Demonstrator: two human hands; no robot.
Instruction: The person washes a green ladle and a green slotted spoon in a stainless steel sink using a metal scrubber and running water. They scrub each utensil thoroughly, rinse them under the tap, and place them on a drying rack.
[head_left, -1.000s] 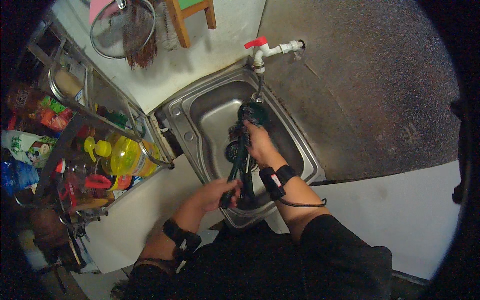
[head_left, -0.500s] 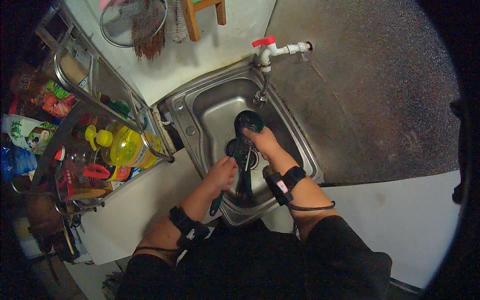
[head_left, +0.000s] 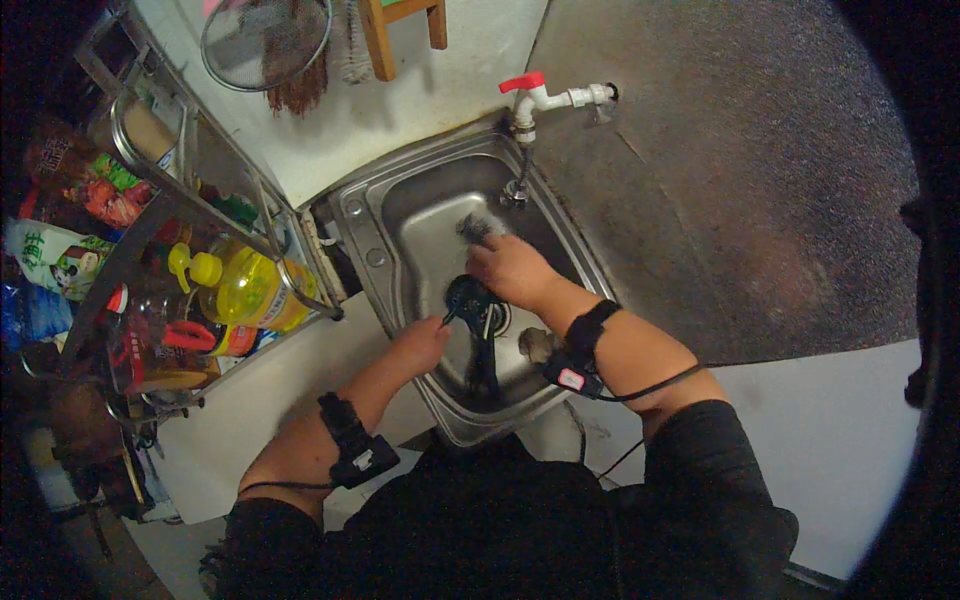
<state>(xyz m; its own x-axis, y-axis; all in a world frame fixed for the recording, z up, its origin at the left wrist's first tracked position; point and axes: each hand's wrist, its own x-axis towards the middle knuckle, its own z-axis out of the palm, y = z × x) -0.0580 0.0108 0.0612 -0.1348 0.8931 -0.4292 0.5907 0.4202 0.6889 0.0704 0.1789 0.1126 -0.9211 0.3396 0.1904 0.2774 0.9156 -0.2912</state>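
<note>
Leaning over the basin, we are working partway through, as we are judging it: both hands are being occupied, while other pieces are lying inside without either hand clearly holding them. We are seeing nothing that is marking any piece as finished, so how much is remaining we are not able to tell. Around us, the dark mottled panel [head_left: 740,200] is bounding the right and the metal rack [head_left: 180,190] is crowding the left. The steel sink [head_left: 365,232] is sitting between them, its raised rim enclosing our reach; the most open room is lying in its far left part, while the white tap [head_left: 548,101] is standing over the far edge. Our right hand [head_left: 515,272] is reaching into the middle of the basin, its fingers curling down beside a blurred grey piece [head_left: 482,226]; whether they are gripping it, we are not able to tell. Our left hand [head_left: 422,345] is hanging at the near left rim, fingertips pressing together and pinching a thin dark handle [head_left: 448,318] that is pointing into the basin. Dark utensils [head_left: 483,370] are lying in the near part, and a black round piece [head_left: 466,294] is sitting between our hands, near the drain. Smallest, a brown lump [head_left: 538,345] is showing just beside our right forearm.
</note>
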